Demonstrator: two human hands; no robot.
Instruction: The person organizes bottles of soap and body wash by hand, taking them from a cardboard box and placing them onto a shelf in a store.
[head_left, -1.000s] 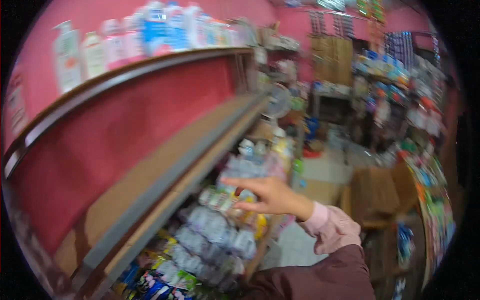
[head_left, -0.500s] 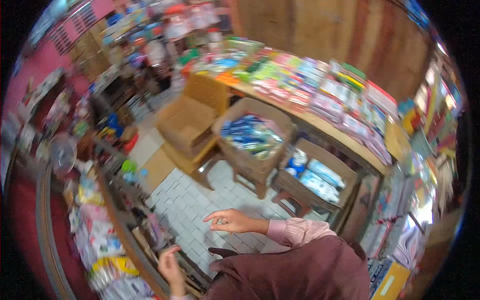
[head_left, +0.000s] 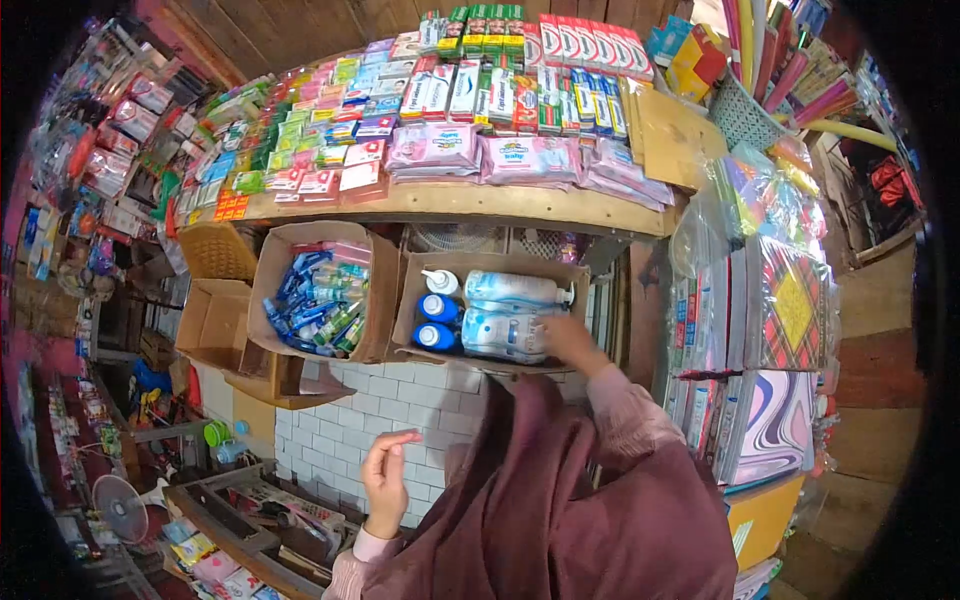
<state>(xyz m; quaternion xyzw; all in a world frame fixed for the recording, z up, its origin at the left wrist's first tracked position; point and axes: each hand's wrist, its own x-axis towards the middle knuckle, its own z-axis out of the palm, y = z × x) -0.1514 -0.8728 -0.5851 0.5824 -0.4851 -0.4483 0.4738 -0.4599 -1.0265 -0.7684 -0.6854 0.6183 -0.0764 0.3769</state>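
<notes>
Right hand (head_left: pixel 572 340) at near lying bottle (head_left: pixel 497 333) in box (head_left: pixel 404 312), grip unclear; bottle probably laid flat for fit. Left hand (head_left: pixel 384 480) half-open, raised, perhaps for balance.

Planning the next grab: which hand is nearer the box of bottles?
Right. The right hand is at the box of bottles; the left hand hangs below, apart.

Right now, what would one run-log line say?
right hand: at lying pump bottles in cardboard box, grip unclear | left hand: empty, above tiled floor
</notes>
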